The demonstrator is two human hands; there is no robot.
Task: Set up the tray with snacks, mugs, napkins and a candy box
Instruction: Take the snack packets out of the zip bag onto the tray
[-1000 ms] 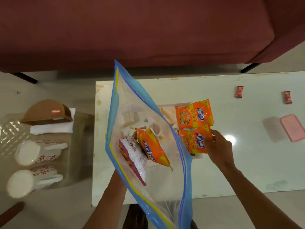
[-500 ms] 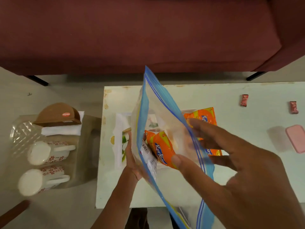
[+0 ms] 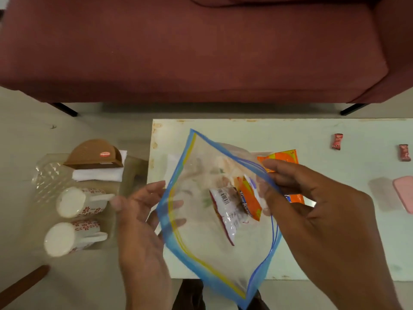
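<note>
A clear zip bag (image 3: 201, 242) with a blue and yellow rim hangs over the table, its mouth spread wide. Inside it lie a white and maroon snack packet (image 3: 225, 209) and an orange snack packet (image 3: 248, 202). My right hand (image 3: 312, 209) pinches the bag's right rim. My left hand (image 3: 138, 224) is at the left rim, fingers behind the plastic and thumb out to the side. Two more orange packets (image 3: 283, 156) rest on the white tray (image 3: 173, 162), which the bag mostly hides.
Left of the table a clear plastic tray (image 3: 49, 175) holds two white floral mugs (image 3: 76, 202) (image 3: 67, 237), a brown napkin holder (image 3: 96, 155) and white napkins (image 3: 98, 175). On the table (image 3: 324, 242) are two red candies (image 3: 337, 141) (image 3: 404, 152) and a pink box (image 3: 404, 193). A maroon sofa (image 3: 201, 52) stands behind.
My right hand left the two orange packets on the tray and took the bag's right rim. The bag dropped from upright to flatter and its mouth spread wide.
</note>
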